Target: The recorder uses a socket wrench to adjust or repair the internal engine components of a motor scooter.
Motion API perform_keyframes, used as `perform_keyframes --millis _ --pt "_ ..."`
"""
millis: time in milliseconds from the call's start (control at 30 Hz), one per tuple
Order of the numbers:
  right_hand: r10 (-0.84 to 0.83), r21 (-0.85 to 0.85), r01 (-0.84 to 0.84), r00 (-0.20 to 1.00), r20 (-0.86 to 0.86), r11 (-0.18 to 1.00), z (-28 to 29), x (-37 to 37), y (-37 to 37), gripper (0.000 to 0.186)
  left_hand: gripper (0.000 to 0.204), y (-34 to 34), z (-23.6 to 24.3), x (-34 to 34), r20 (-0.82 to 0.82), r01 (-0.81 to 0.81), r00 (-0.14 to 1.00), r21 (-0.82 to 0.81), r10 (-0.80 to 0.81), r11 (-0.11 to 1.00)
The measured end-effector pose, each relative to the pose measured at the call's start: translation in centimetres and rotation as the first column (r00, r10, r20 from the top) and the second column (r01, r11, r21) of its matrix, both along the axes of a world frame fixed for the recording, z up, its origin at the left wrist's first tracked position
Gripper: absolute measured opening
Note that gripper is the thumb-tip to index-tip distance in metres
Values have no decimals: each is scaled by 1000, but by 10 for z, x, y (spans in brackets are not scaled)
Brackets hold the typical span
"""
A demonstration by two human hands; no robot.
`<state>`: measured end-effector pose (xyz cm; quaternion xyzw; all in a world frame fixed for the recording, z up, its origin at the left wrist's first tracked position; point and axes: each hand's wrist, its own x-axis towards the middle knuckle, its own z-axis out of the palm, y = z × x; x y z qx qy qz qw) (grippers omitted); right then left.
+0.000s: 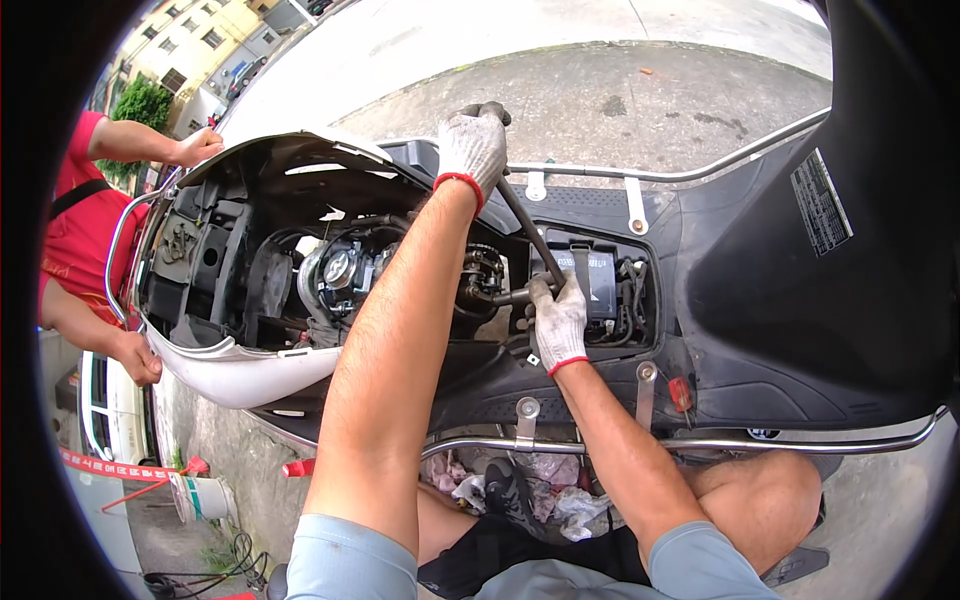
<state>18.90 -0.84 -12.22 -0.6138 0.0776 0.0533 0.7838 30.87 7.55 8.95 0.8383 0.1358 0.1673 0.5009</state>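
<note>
A round white plastic bucket (207,498) sits on grey concrete ground (248,450). A flat red strip (115,466) reaches its rim; looped black cables (165,580) lie near it. Well right of it are crumpled, whitish plastic bags (580,510); far behind it, a leafy green bush (143,102).

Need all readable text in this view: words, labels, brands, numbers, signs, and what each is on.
I don't transcribe printed text; locations only:
Rectangular label on the black body panel: dense rows, too small to read.
Top of the dark box: light lettering, not copied.
Red banner strip, lower left: white characters, not copied.
Co-worker's red shirt: faint yellowish marking, too blurred to read.
</note>
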Motion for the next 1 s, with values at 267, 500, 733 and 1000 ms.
perform_keyframes --millis 267,500,733,1000 --pt "-16 -41 17 1000 9 999 11 -8 -3 24 30 15 -6 -1 131 8 991 143 -27 990" --pt "10 -52 1 976 216 999 68 -14 -15 14 24 -12 64 -106 315 9 943 -335 103 942" --pt "50 -124 -8 938 342 992 60 -15 -2 10 21 -6 54 -172 475 153 870 -514 132 844" --pt "48 -36 -35 887 460 999 56 -9 -5 10 18 -31 27 -211 543 78 806 -491 235 868"
